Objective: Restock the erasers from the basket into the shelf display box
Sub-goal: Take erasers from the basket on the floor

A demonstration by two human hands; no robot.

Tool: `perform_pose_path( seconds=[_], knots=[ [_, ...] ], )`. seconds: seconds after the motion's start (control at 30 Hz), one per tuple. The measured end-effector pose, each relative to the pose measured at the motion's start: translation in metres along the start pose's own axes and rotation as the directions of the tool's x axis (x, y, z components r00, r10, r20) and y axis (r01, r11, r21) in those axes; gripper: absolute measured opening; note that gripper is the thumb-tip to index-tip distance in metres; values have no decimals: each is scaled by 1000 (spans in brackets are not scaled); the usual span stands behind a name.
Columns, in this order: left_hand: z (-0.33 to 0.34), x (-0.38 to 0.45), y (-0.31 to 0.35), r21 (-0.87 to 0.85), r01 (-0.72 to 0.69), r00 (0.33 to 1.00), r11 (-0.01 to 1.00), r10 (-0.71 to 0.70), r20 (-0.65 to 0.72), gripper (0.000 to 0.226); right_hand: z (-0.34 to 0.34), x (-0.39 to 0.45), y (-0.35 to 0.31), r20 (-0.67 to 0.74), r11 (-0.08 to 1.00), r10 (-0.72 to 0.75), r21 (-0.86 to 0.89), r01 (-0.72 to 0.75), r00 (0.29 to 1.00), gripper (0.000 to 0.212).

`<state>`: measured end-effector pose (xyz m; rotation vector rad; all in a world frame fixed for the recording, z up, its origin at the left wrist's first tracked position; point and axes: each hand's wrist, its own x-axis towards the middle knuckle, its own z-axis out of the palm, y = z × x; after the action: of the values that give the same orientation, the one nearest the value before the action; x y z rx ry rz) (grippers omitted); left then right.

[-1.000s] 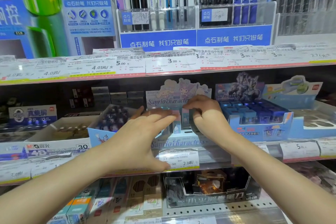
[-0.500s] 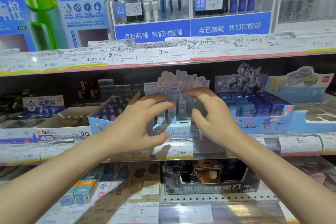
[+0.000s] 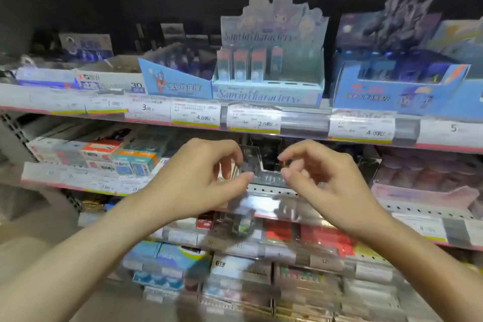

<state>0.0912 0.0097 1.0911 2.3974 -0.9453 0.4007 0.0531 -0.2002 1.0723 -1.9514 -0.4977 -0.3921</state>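
So the long white shop shelf [image 3: 303, 123] with its strip of paper price tags is running across the whole view, pretty blurry. Sitting on it, roughly in the middle, is the pale blue cardboard display box [image 3: 269, 91] with the cartoon-character header card, and four small upright boxed erasers [image 3: 241, 64] are standing in a row in its left part, with the right part looking bare. A blue cardboard box [image 3: 407, 89] is sitting just to its right. Both hands are hovering below that shelf, well apart from the box. The left hand [image 3: 201, 178] is hanging with fingers loosely curled, holding nothing. The right hand [image 3: 321, 178] is curling too, fingertips near the thumb, can't tell if it's pinching anything.
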Motion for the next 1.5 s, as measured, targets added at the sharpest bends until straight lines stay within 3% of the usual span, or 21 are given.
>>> perform_pose_path(
  seconds=[0.13,0.27,0.4,0.5,0.7,0.73,0.87,0.93,1.03,1.13,1.2,1.33,1.4,1.5],
  knots=[
    [49,-45,-36,-48,158,969,986,-145,202,22,37,-49,38,99,981,191,-6,-192,977,7],
    [101,-99,-79,-91,299,911,950,-256,324,23,83,-100,77,129,934,355,-20,-356,926,22],
    [158,-156,-108,-148,464,806,874,-347,479,21,131,-154,123,192,865,500,-71,-497,844,16],
    [208,-197,-131,-120,500,765,858,-372,526,21,163,-195,171,214,808,589,-189,-559,779,22],
    [329,-273,-179,-99,612,655,785,-433,619,32,217,-270,296,220,638,766,-368,-676,604,11],
    [352,-286,-186,-97,639,630,763,-446,636,35,226,-284,318,238,620,782,-388,-681,576,8],
    [449,-341,-216,-44,764,504,644,-553,663,37,271,-343,408,266,567,822,-457,-685,503,27],
    [495,-368,-230,-34,845,408,534,-602,687,29,293,-368,446,265,541,841,-446,-713,472,17],
    [565,-405,-248,-3,926,271,377,-662,699,14,326,-402,505,264,550,835,-449,-704,484,18],
    [633,-444,-265,35,979,124,203,-714,689,15,358,-434,561,275,534,845,-436,-724,458,21],
    [677,-470,-278,79,986,53,147,-724,687,14,381,-453,597,286,534,846,-431,-728,451,23],
    [747,-500,-295,199,969,-34,147,-717,696,6,429,-484,663,339,586,810,-454,-672,478,32],
    [774,-506,-300,205,963,-20,177,-707,707,17,452,-496,691,380,629,778,-483,-610,501,36],
    [813,-514,-310,307,891,7,334,-688,725,13,482,-511,729,455,699,714,-499,-512,533,45]
  ],
)
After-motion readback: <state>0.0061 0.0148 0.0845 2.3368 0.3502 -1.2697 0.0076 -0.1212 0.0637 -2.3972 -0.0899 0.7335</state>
